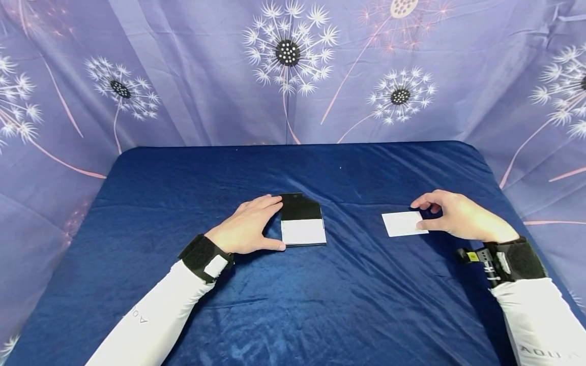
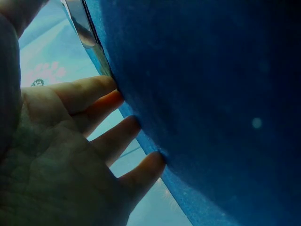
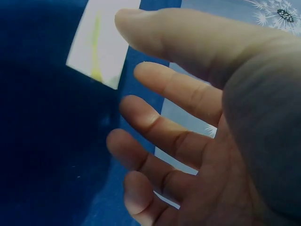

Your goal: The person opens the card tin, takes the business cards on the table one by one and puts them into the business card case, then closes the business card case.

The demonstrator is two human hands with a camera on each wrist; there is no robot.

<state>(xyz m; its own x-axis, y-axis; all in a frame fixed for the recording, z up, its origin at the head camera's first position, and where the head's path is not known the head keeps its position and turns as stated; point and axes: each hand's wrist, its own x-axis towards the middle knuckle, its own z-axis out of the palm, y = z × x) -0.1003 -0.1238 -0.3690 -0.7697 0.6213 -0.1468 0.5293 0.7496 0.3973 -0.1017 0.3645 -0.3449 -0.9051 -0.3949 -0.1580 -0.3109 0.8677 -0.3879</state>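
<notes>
A black card case [image 1: 299,207] lies on the blue cloth near the middle, its flap folded back, with white cards [image 1: 303,232] showing in its near half. My left hand [image 1: 249,223] rests at the case's left side, thumb by the near corner and fingertips by the far one. In the left wrist view its fingers are spread, and a shiny edge of the case [image 2: 81,23] shows. To the right is a single white card [image 1: 401,224]. Over that card's right edge hovers my right hand [image 1: 462,217], thumb and fingers apart; whether the thumb touches it I cannot tell.
A dark blue velvety cloth [image 1: 274,315] covers the table, with some wrinkles. Behind and beside it hangs a purple curtain [image 1: 197,76] printed with dandelions. Each wrist wears a black band over a white sleeve.
</notes>
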